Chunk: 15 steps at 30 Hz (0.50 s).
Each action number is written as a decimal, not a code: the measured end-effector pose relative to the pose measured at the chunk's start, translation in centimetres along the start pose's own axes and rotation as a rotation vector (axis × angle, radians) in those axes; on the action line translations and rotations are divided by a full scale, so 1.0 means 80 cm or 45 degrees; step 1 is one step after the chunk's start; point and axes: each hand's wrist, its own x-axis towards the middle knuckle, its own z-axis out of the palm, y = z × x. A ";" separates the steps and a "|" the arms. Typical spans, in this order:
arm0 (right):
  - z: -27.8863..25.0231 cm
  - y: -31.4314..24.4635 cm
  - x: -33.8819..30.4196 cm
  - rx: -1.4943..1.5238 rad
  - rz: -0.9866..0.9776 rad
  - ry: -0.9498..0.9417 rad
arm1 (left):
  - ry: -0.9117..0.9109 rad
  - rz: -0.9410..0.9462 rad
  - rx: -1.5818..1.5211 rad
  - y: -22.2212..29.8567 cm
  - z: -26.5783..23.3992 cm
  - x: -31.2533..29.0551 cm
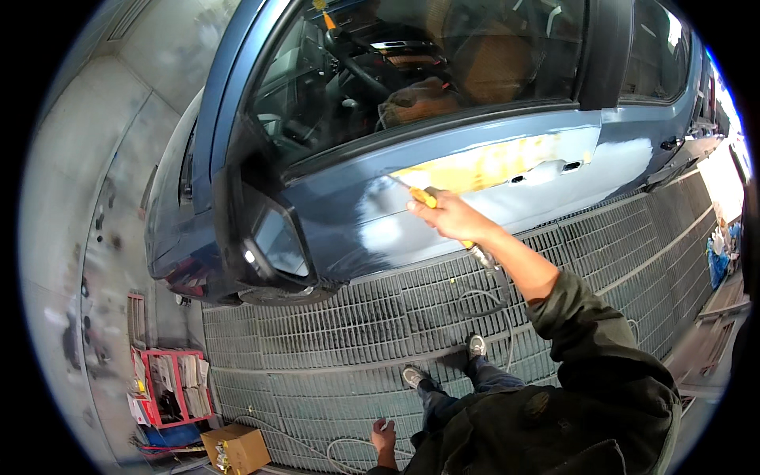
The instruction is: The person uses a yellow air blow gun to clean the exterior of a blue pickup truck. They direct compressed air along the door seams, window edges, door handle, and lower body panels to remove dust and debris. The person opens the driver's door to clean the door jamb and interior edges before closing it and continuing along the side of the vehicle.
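My right hand [455,218] is stretched out to the door of a blue car [332,194], its fingers wrapped round a yellow air blow gun [423,197]. The thin nozzle points at the left end of a yellow filler patch [475,169], close to the door; whether it touches I cannot tell. Pale grey sanded areas surround the patch. From the gun's lower end a grey air hose [504,297] drops to the floor. Low at my side hangs my left hand [383,434], fingers loosely curled and nothing visible in it.
The side mirror [281,241] juts out left of the door. Underfoot is a metal grating [317,340] with looped hose on it. A red rack [170,388] of sheets and an open cardboard box [237,450] stand at lower left. A pale wall [71,198] rises beyond the car's front.
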 end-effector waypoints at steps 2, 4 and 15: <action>0.039 -0.007 0.008 0.010 0.062 -0.210 | 0.067 0.040 -0.048 -0.068 -0.010 0.001; 0.068 0.003 0.017 -0.156 -0.052 -0.010 | 0.033 -0.063 0.016 -0.100 -0.014 -0.008; 0.178 -0.023 0.021 -0.481 0.051 0.301 | 0.018 -0.285 -0.216 -0.154 -0.032 -0.006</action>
